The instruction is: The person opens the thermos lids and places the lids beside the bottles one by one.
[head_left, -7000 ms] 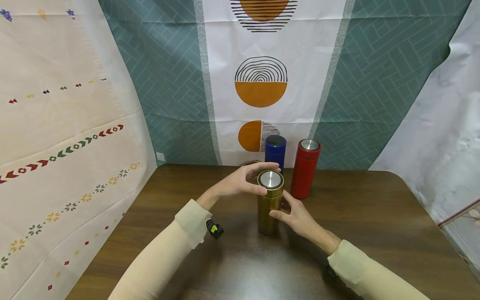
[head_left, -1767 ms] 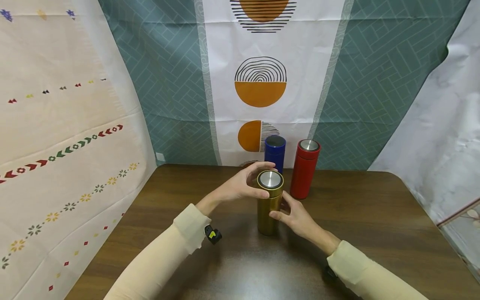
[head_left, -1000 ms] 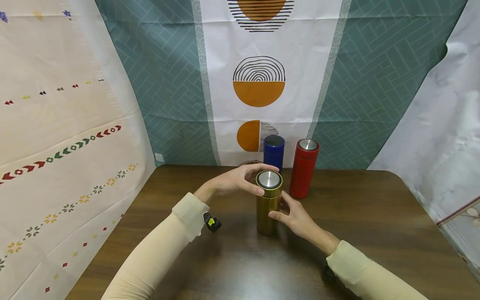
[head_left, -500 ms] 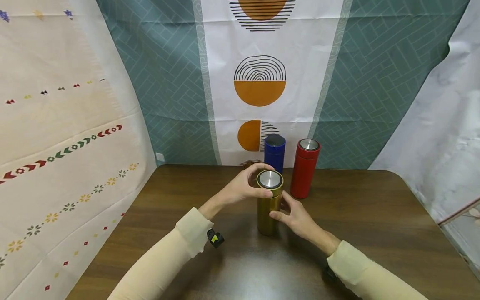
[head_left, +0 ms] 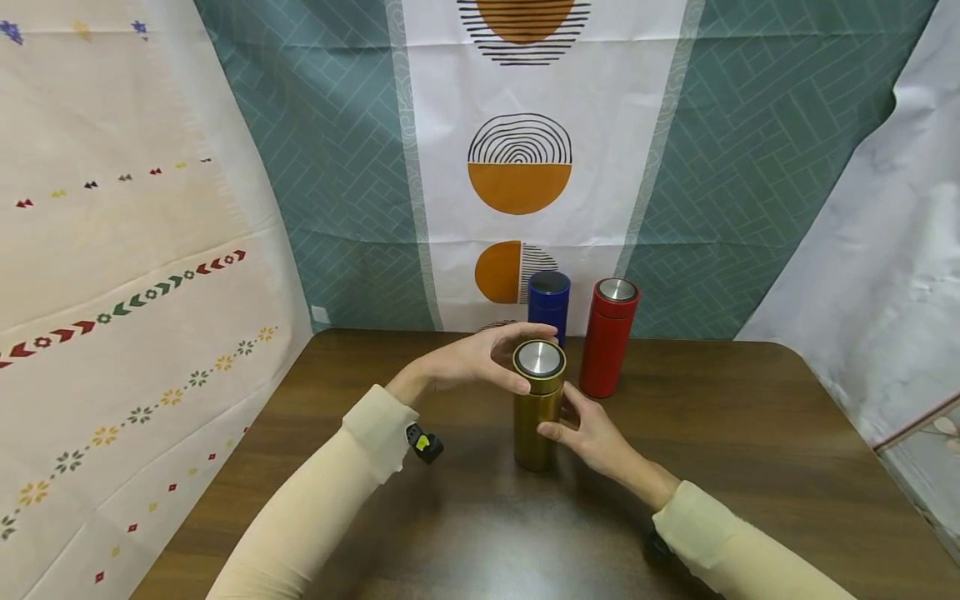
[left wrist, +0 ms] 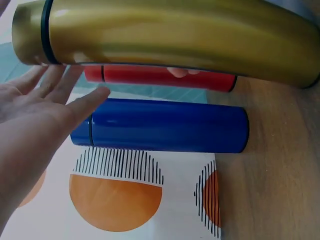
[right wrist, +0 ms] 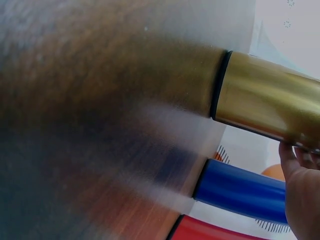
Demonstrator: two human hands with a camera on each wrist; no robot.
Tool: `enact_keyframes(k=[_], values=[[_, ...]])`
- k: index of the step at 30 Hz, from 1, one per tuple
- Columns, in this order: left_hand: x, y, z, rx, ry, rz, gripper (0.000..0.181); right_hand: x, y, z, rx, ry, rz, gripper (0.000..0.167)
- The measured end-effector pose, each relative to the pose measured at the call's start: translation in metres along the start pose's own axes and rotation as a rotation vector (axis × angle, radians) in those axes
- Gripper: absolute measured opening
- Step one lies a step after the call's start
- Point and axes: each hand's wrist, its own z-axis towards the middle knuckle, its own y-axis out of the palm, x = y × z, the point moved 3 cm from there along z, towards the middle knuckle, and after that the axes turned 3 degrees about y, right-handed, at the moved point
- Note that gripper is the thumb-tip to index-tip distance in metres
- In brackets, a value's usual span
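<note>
A gold thermos flask (head_left: 536,425) with a silver-topped lid (head_left: 540,358) stands upright on the table between my hands. My left hand (head_left: 480,360) is at the lid, thumb on the near side and fingers reaching round behind it. In the left wrist view, fingertips (left wrist: 70,82) meet the lid's edge while one finger stands away from it. Lower on the body, my right hand (head_left: 596,433) grips the flask from the right, thumb in front. Its other fingers are partly hidden behind the flask.
Behind the gold flask stands a blue flask (head_left: 549,304), partly hidden by it and my left hand. A red flask (head_left: 611,342) stands to the right of the blue one. The wooden table (head_left: 750,442) ends at a patterned cloth (head_left: 360,208).
My left hand has turned back and forth at the lid; since half a second ago its thumb has shifted left and its fingers right. The right hand and all flasks stay in place.
</note>
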Motion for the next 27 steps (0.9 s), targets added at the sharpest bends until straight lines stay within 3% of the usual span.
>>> enact_keyframes(k=[7, 11, 22, 27], values=[[-0.001, -0.007, 0.002, -0.031, -0.017, 0.025, 0.078, 0.000, 0.000, 0.002, -0.010, 0.000, 0.001, 0.062], [-0.003, -0.006, 0.002, -0.019, -0.010, 0.020, 0.072, 0.000, 0.001, 0.002, -0.010, -0.001, 0.005, 0.063], [-0.018, 0.013, 0.002, 0.193, 0.056, -0.022, 0.069, 0.000, -0.002, 0.000, 0.009, -0.032, -0.001, 0.062], [-0.023, 0.019, 0.001, 0.227, 0.081, -0.046, 0.095, 0.001, -0.002, 0.000, 0.006, -0.027, 0.000, 0.062]])
